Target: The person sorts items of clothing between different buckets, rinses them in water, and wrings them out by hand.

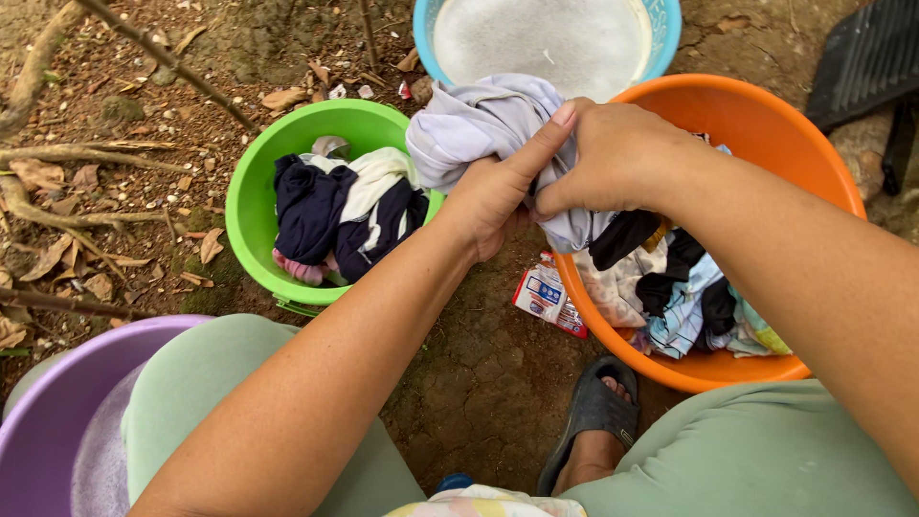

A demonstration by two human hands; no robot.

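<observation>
Both my hands grip one pale grey-lilac garment (479,120), held in the air between two basins. My left hand (498,191) clutches it from below with the thumb stretched up along the cloth. My right hand (617,153) closes over it from the right, knuckles up. The cloth bunches above the rim of a green basin (251,191) that holds navy, white and pink clothes. To the right stands an orange basin (766,120) with dark, striped and patterned clothes piled inside.
A blue basin (426,43) of soapy water sits at the top. A purple basin (48,412) of suds is at the lower left. A small red-and-white sachet (546,297) lies on the dirt. My grey sandal (593,407), roots and dry leaves surround.
</observation>
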